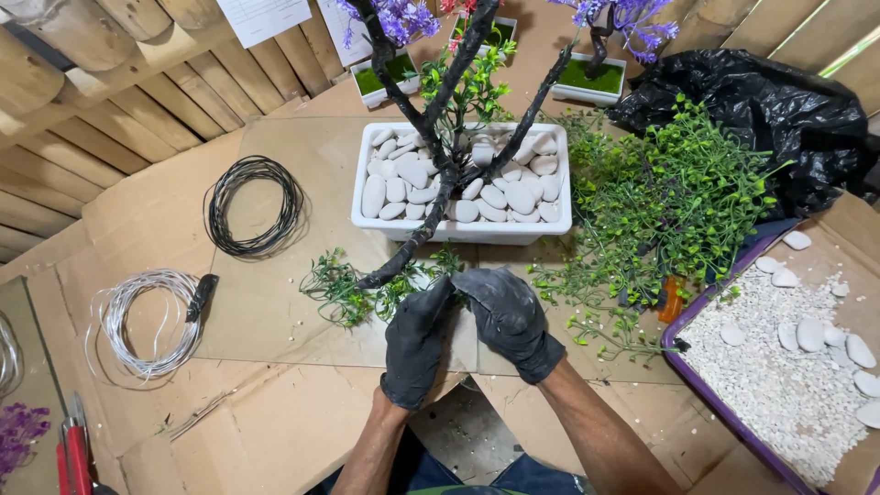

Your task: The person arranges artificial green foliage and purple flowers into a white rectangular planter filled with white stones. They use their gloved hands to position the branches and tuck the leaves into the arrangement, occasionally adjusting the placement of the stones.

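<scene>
Both my hands wear black gloves and meet just in front of a white rectangular planter (458, 231) filled with white pebbles. My left hand (417, 339) and my right hand (509, 321) pinch together on a small green plastic sprig (403, 291) near the tip of a black-wrapped branch (403, 257). That branch belongs to an artificial tree trunk (446, 165) rising out of the pebbles. More green sprigs (339, 289) lie on the cardboard to the left of my hands.
A big pile of green artificial foliage (669, 202) lies right of the planter, with a black plastic bag (761, 110) behind it. A box of white gravel and stones (788, 367) sits at right. Black wire coil (254, 206), silver wire coil (147, 321), red pliers (73, 454) at left.
</scene>
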